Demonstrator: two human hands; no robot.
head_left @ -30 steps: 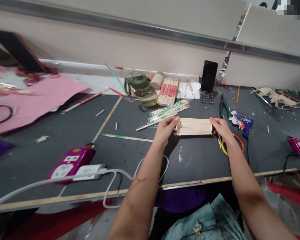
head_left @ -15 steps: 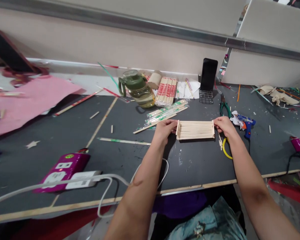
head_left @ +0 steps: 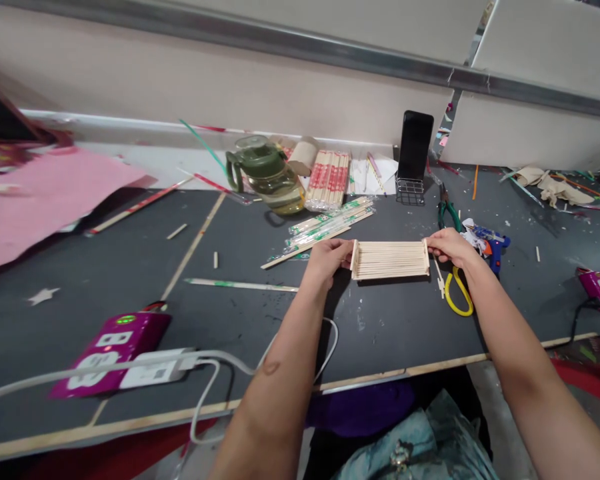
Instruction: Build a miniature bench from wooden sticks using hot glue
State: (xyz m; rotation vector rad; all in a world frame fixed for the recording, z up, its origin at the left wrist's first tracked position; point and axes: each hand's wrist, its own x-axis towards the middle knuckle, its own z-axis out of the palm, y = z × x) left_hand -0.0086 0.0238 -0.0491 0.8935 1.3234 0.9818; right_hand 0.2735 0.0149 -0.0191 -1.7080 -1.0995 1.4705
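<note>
Between my hands is a small rack-like panel of pale wooden sticks (head_left: 391, 260), laid side by side with a raised piece at each short end. My left hand (head_left: 329, 260) pinches its left end between thumb and fingers. At the right end, my right hand (head_left: 449, 247) grips the other raised piece. The panel is held just over the dark table, tilted toward me. Close to my right hand lie yellow-handled scissors (head_left: 459, 293), green-handled pliers (head_left: 448, 212) and a blue glue gun (head_left: 497, 248). Wrapped chopsticks (head_left: 330, 223) lie beyond my left hand.
A green-lidded jug (head_left: 267, 177) of liquid stands at the back beside a bundle of chopsticks (head_left: 327, 179). A phone (head_left: 414, 150) leans on a wire stand. A purple power strip (head_left: 113, 353) with white cables (head_left: 220, 357) lies at the left front; pink sheet (head_left: 55, 200) behind.
The view has shifted slightly, so the table items at left appear farther left. Both hands keep hold of the stick panel, which has barely moved. More of the yellow scissor handle shows.
</note>
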